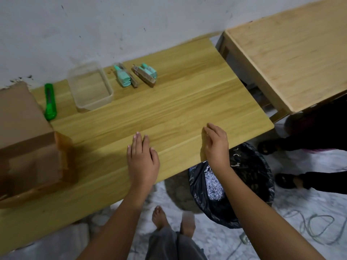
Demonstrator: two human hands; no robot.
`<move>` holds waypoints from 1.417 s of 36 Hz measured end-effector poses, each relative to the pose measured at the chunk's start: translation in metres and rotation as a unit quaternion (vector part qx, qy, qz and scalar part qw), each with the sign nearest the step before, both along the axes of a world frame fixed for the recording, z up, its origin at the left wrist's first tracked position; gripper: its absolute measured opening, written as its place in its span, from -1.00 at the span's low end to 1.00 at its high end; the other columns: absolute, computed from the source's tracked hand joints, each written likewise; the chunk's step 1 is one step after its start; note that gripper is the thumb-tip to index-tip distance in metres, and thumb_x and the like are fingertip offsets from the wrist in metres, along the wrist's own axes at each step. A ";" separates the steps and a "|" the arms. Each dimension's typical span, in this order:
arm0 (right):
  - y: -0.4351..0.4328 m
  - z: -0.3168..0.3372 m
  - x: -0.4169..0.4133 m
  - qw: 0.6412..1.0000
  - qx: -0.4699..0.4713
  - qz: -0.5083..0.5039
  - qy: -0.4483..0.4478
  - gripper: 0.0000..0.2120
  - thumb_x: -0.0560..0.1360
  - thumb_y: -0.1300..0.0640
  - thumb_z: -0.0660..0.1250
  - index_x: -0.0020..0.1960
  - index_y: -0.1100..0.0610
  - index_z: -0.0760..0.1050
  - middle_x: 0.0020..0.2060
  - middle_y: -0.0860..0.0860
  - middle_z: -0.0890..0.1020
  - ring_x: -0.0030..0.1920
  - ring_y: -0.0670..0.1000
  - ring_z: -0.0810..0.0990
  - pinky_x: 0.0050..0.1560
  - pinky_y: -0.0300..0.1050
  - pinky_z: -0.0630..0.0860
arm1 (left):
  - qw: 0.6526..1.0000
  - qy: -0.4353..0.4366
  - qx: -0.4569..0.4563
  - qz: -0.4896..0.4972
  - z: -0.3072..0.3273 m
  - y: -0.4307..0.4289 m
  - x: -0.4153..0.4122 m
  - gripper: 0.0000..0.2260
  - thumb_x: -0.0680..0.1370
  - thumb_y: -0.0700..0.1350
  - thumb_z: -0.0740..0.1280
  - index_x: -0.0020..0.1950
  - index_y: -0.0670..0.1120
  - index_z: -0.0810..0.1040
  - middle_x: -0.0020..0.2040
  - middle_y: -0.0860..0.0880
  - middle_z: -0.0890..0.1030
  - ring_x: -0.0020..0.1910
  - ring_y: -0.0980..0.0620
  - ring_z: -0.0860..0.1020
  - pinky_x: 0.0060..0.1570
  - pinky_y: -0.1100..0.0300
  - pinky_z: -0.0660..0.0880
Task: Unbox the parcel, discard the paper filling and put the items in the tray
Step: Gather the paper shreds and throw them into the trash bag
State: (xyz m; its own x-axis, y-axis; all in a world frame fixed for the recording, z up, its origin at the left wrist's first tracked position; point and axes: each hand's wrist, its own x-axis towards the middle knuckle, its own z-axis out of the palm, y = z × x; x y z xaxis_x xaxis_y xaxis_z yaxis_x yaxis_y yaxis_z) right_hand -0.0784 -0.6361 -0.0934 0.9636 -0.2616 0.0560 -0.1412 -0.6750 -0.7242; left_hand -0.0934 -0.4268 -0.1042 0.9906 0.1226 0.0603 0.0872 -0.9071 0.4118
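Both hands empty at the near edge of the tabletop, parcel at the left.

Head view: the left hand [142,158] lies flat, grip apart; the right hand [216,145] rests at the tabletop's [178,109] near right corner, fingers loosely curled on nothing. The cardboard parcel [28,139] sits at the left edge. Along the far edge stand a green box cutter [50,102], a clear tray [90,85] and two teal packaged items [135,75]. A black bin bag [244,184] holding shredded paper [214,186] stands on the floor.

- Table [169,113]: smooth, satiny wood grain.
- Tray [109,91]: clear plastic.
- Parcel [24,128]: matt cardboard, glossy tape.
- Bin bag [253,175]: shiny black plastic.
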 end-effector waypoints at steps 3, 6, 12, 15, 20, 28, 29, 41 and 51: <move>-0.001 0.001 -0.002 0.999 0.009 -0.029 -0.038 -0.74 0.49 0.39 0.24 0.12 0.27 0.58 0.15 0.14 0.59 0.23 0.08 0.48 0.26 -0.20 0.37 | 1.000 0.001 0.002 0.000 0.000 0.000 0.000 -0.56 0.53 -0.06 0.02 0.33 -0.18 0.44 0.42 -0.18 0.36 0.43 -0.11 0.30 0.39 -0.06 0.19; -0.007 -0.001 -0.005 0.998 -0.001 -0.014 -0.061 -0.76 0.44 0.43 0.29 0.02 0.25 0.63 0.03 0.12 0.66 0.11 0.07 0.57 0.17 -0.24 0.45 | 1.000 -0.003 -0.003 0.003 0.000 -0.001 0.000 -0.59 0.53 -0.11 0.08 0.33 -0.18 0.44 0.42 -0.18 0.36 0.43 -0.11 0.29 0.40 -0.07 0.19; -0.030 0.005 -0.028 0.997 -0.026 0.039 -0.060 -0.79 0.41 0.41 0.35 -0.03 0.21 0.65 -0.04 0.09 0.69 0.03 0.00 0.60 0.09 -0.28 0.49 | 0.999 0.001 -0.028 0.029 0.006 -0.012 0.002 -0.60 0.53 -0.16 0.11 0.34 -0.22 0.41 0.43 -0.20 0.33 0.45 -0.12 0.25 0.41 -0.09 0.12; -0.046 0.011 -0.043 0.999 -0.003 0.012 -0.044 -0.75 0.40 0.44 0.32 -0.04 0.19 0.65 -0.06 0.06 0.69 0.00 -0.04 0.62 0.09 -0.23 0.54 | 0.999 0.031 -0.027 0.000 0.011 -0.029 0.006 -0.61 0.57 -0.17 0.13 0.39 -0.20 0.34 0.48 -0.13 0.26 0.49 -0.04 0.15 0.46 0.00 0.01; -0.081 0.015 -0.071 0.978 0.108 -0.175 -0.041 -0.86 0.45 0.31 0.36 -0.06 0.16 0.66 -0.13 -0.01 0.67 -0.09 -0.14 0.62 0.00 -0.44 0.51 | 0.996 0.058 -0.027 -0.064 0.019 -0.064 0.014 -0.59 0.58 -0.11 0.11 0.42 -0.17 0.29 0.51 -0.09 0.19 0.51 -0.01 0.07 0.49 0.01 -0.01; -0.132 0.004 -0.109 0.927 0.170 -0.334 0.008 -0.90 0.45 0.26 0.39 -0.05 0.23 0.64 -0.20 0.03 0.65 -0.21 -0.16 0.59 -0.19 -0.52 0.44 | 0.991 0.043 -0.042 -0.122 0.015 -0.102 0.012 -0.62 0.58 -0.13 0.13 0.39 -0.17 0.34 0.50 -0.16 0.20 0.51 -0.07 0.09 0.48 -0.02 -0.03; -0.135 0.001 -0.112 0.927 0.161 -0.339 0.027 -0.88 0.46 0.23 0.38 -0.04 0.22 0.63 -0.19 0.02 0.64 -0.20 -0.11 0.58 -0.15 -0.44 0.45 | 0.991 0.043 -0.045 -0.118 0.013 -0.103 0.011 -0.62 0.58 -0.12 0.12 0.39 -0.17 0.33 0.51 -0.15 0.18 0.51 -0.06 0.07 0.48 -0.01 -0.05; -0.139 -0.008 -0.133 0.926 0.157 -0.293 0.179 -0.66 0.50 0.15 0.33 0.23 0.27 0.50 0.14 0.18 0.61 0.15 0.11 0.57 0.12 -0.17 0.43 | 0.985 0.057 -0.033 -0.161 0.011 -0.094 0.003 -0.59 0.61 -0.09 0.08 0.45 -0.14 0.24 0.53 -0.14 0.11 0.52 -0.05 0.02 0.49 -0.01 -0.06; -0.100 0.092 -0.059 0.977 0.105 -0.164 0.091 -0.68 0.51 0.10 0.30 0.23 0.19 0.52 0.12 0.13 0.62 0.11 0.04 0.57 0.12 -0.19 0.42 | 0.979 0.122 -0.070 -0.148 0.080 -0.042 0.010 -0.56 0.60 -0.06 0.16 0.45 -0.16 0.25 0.46 -0.11 0.29 0.42 -0.05 0.28 0.37 0.14 0.22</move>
